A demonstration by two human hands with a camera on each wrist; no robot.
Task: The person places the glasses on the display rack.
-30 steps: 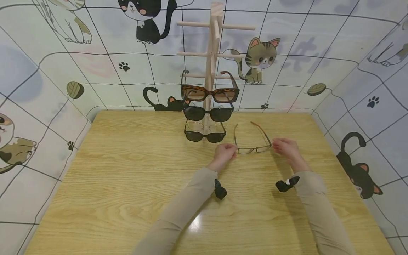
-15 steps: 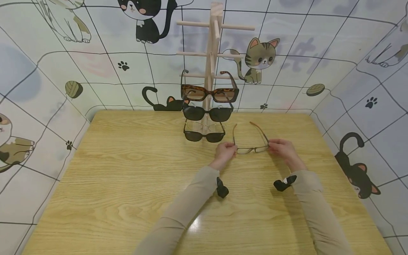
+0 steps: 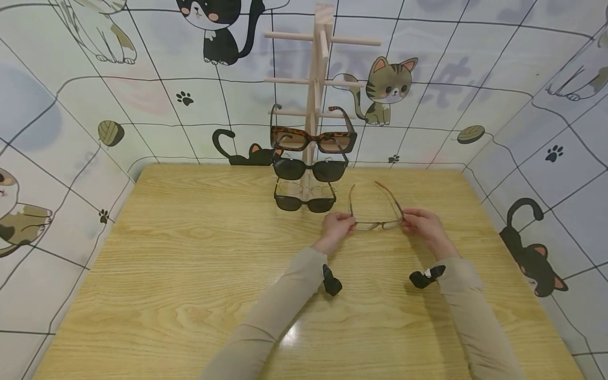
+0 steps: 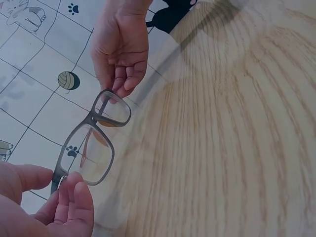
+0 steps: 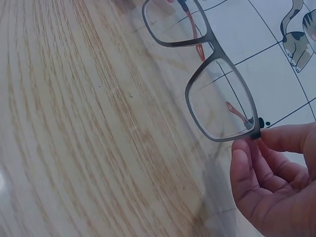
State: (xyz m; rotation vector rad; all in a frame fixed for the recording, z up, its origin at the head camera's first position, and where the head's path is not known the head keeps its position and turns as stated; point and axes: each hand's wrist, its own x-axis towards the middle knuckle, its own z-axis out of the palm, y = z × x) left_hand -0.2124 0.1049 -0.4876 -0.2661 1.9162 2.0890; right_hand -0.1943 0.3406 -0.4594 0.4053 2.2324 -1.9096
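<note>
A pair of eyeglasses [image 3: 381,225] with a thin grey frame, clear lenses and orange-brown temple tips is held between both hands, temples unfolded and pointing away from me. My left hand [image 3: 336,230] pinches the left corner of the frame between thumb and fingers. At the opposite corner, by the hinge, my right hand [image 3: 424,226] pinches the frame, as the right wrist view shows with the thumb and fingertips meeting on the eyeglasses [image 5: 216,74]. In the left wrist view the eyeglasses [image 4: 88,129] stretch from one hand to the other.
Left of the eyeglasses, a wooden display stand [image 3: 313,100] with horizontal pegs carries tortoiseshell sunglasses [image 3: 311,140], black sunglasses [image 3: 310,169], thin gold-rimmed glasses [image 3: 291,187] and lower dark sunglasses [image 3: 305,204]. A wood-grain table [image 3: 199,253] lies beneath, with cat-patterned sheeting [image 3: 157,100] behind and at the sides.
My right hand has closed in from beside the eyeglasses and now pinches their right corner. The left hand keeps its hold, and the eyeglasses have shifted only slightly.
</note>
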